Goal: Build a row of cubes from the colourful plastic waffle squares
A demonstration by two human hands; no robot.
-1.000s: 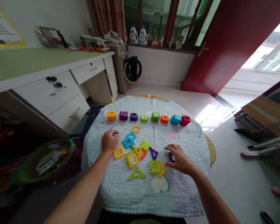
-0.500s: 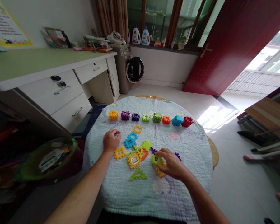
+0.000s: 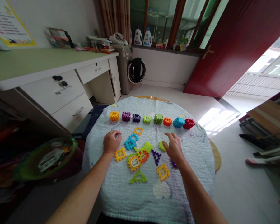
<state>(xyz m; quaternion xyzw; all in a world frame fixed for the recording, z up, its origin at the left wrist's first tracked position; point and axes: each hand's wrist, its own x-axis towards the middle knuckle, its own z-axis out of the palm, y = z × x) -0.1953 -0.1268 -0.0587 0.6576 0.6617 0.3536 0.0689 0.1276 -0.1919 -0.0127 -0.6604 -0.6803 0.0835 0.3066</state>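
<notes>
My left hand (image 3: 112,142) rests on the cloth at the left, fingers curled, with no piece visible in it. My right hand (image 3: 174,147) is over the right of the table, thumb and index finger apart. A light green square tile (image 3: 161,146) lies under the thumb, partly hidden. Below it are a purple triangle (image 3: 156,157) and a yellow window tile (image 3: 163,172); another purple piece (image 3: 174,163) is half covered by the right wrist. Mid-table sit blue tiles (image 3: 130,143), a yellow tile with a white grid (image 3: 134,162), an orange piece (image 3: 144,156) and a green triangle (image 3: 138,177).
Along the far side runs a row of stacked tiles by colour, from a yellow stack (image 3: 114,116) to a red stack (image 3: 189,123). A pale blue cloth (image 3: 186,199) covers the round table. A green basket (image 3: 71,146) stands at the left, below a desk (image 3: 49,62).
My right hand has moved away from me with the light green tile, uncovering the yellow window tile and purple triangle. Finger and thumb are now spread. My left hand has stayed put.
</notes>
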